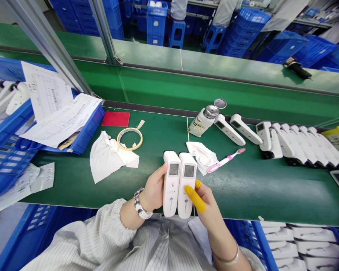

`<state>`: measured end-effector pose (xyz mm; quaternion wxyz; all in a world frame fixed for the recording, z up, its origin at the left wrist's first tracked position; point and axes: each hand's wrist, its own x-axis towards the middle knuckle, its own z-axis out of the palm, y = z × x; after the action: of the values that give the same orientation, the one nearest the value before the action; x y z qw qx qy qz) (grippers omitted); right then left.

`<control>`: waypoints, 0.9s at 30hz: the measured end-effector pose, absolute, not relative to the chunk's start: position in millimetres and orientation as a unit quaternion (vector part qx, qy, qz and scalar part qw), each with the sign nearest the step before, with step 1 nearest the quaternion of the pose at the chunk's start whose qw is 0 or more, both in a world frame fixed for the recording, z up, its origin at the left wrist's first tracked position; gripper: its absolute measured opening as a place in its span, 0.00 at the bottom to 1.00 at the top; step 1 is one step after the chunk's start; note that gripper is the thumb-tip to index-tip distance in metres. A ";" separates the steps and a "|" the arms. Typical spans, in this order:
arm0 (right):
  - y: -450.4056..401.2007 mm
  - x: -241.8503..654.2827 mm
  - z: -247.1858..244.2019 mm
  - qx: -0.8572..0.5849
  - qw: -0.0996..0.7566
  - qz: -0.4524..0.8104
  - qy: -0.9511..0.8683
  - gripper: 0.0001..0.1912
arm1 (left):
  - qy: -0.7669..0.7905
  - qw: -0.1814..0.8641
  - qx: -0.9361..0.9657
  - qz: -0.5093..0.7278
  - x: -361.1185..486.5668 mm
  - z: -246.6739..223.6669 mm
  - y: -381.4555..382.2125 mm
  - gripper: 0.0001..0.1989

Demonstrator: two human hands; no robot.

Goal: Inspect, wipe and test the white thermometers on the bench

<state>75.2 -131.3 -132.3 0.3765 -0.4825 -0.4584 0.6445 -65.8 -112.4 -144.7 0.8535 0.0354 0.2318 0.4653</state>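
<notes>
Two white handheld thermometers stand side by side in front of me, grey screens facing up. My left hand (155, 188) is closed around the left thermometer (171, 188), its fingers mostly hidden behind it. My right hand (205, 201), with yellow finger covers on, grips the right thermometer (186, 180), thumb across its front. Just beyond lie a crumpled white cloth (202, 156) and a pink and white toothbrush (226, 161). To the left are another white cloth (104, 158) and a roll of tape (130, 139).
A dispenser bottle with its lid up (202, 122) stands at the back. More thermometers (299, 145) line the right side of the green bench (243, 195). A blue bin with papers (86, 131) sits at left, a red card (115, 119) beside it. Crates flank my lap.
</notes>
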 end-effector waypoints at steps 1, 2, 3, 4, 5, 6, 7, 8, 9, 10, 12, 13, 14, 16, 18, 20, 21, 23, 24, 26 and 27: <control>-131.8 75.2 -131.8 -0.478 0.373 0.652 -0.456 0.10 | 0.220 0.860 0.036 0.458 -66.2 -144.1 -112.1 0.23; -132.9 75.4 -131.5 -0.472 0.367 0.662 -0.452 0.10 | 0.212 0.865 0.039 0.452 -66.4 -143.2 -112.0 0.24; -134.4 76.1 -131.4 -0.464 0.358 0.673 -0.451 0.10 | 0.214 0.865 0.045 0.451 -66.6 -142.2 -111.9 0.24; -136.1 77.3 -131.5 -0.455 0.346 0.684 -0.453 0.10 | 0.227 0.860 0.053 0.454 -66.7 -141.3 -111.9 0.24; -137.7 79.3 -131.8 -0.446 0.333 0.690 -0.463 0.11 | 0.249 0.849 0.062 0.462 -66.6 -140.5 -111.9 0.22; -138.5 82.3 -132.4 -0.441 0.322 0.681 -0.487 0.12 | 0.274 0.835 0.071 0.471 -66.5 -140.1 -112.0 0.20; -137.9 86.2 -133.5 -0.447 0.316 0.647 -0.531 0.13 | 0.295 0.823 0.077 0.480 -66.4 -139.9 -112.1 0.19; -135.0 91.0 -135.2 -0.460 0.315 0.591 -0.584 0.14 | 0.307 0.814 0.080 0.486 -66.3 -140.0 -112.2 0.18; -129.4 96.5 -137.7 -0.477 0.317 0.520 -0.634 0.16 | 0.309 0.812 0.079 0.490 -66.4 -140.2 -112.1 0.17; -120.9 102.3 -140.8 -0.498 0.322 0.442 -0.673 0.17 | 0.305 0.812 0.076 0.492 -66.6 -140.4 -112.0 0.17; -95.7 113.7 -148.5 -0.537 0.328 0.310 -0.713 0.16 | 0.296 0.812 0.071 0.498 -67.6 -140.2 -111.4 0.16; -80.8 118.5 -152.4 -0.553 0.326 0.261 -0.721 0.16 | 0.296 0.810 0.070 0.502 -68.3 -139.9 -111.0 0.15; -66.1 122.6 -155.7 -0.562 0.319 0.224 -0.729 0.18 | 0.300 0.807 0.069 0.503 -69.1 -139.4 -110.5 0.15; -42.6 127.6 -157.8 -0.562 0.297 0.185 -0.750 0.17 | 0.308 0.805 0.069 0.502 -70.4 -138.5 -109.4 0.15; -34.0 128.3 -151.9 -0.543 0.286 0.181 -0.768 0.13 | 0.310 0.804 0.066 0.503 -71.0 -138.6 -108.3 0.15; -41.6 124.8 -139.5 -0.514 0.295 0.187 -0.784 0.11 | 0.307 0.800 0.062 0.511 -70.9 -140.1 -107.1 0.14; -49.7 121.4 -132.4 -0.489 0.310 0.196 -0.791 0.10 | 0.305 0.797 0.059 0.517 -70.5 -141.3 -106.6 0.14; -68.7 111.7 -120.6 -0.425 0.332 0.220 -0.812 0.10 | 0.303 0.793 0.053 0.526 -69.5 -143.8 -105.7 0.13; -77.6 106.0 -116.7 -0.395 0.334 0.229 -0.825 0.11 | 0.302 0.791 0.052 0.529 -69.0 -144.9 -105.4 0.13; -92.2 94.9 -112.7 -0.354 0.308 0.229 -0.853 0.13 | 0.301 0.789 0.051 0.534 -68.2 -145.9 -105.1 0.15; -97.7 90.8 -111.4 -0.345 0.282 0.223 -0.867 0.13 | 0.300 0.788 0.051 0.535 -68.0 -145.9 -105.0 0.16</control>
<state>90.8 -97.7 -111.4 0.2818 -0.3452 -0.8671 0.2228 -68.0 -105.0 -145.9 0.7884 0.0513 0.2999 0.5347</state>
